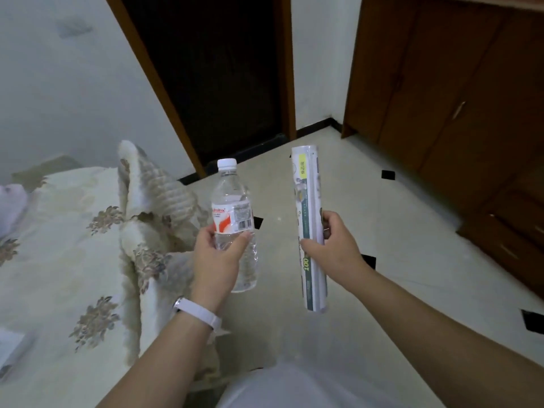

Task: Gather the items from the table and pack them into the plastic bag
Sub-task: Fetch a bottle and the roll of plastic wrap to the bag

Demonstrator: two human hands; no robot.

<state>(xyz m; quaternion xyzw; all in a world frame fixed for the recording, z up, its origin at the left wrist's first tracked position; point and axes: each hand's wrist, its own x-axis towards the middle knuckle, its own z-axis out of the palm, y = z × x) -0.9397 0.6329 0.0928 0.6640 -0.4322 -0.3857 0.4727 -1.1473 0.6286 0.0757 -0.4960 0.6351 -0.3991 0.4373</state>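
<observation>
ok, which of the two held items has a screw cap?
The clear water bottle in the left hand; its white cap is on top. The right hand's roll has none.

Can't really read the water bottle (234, 219) label, it's too blurry, and the left hand (216, 260) covers part of its lower body. The right hand (335, 248) hides the roll's (309, 225) middle, and its small print is unreadable. The bed (59, 260) runs off the left edge, and the wardrobe (459, 83) off the right.
</observation>
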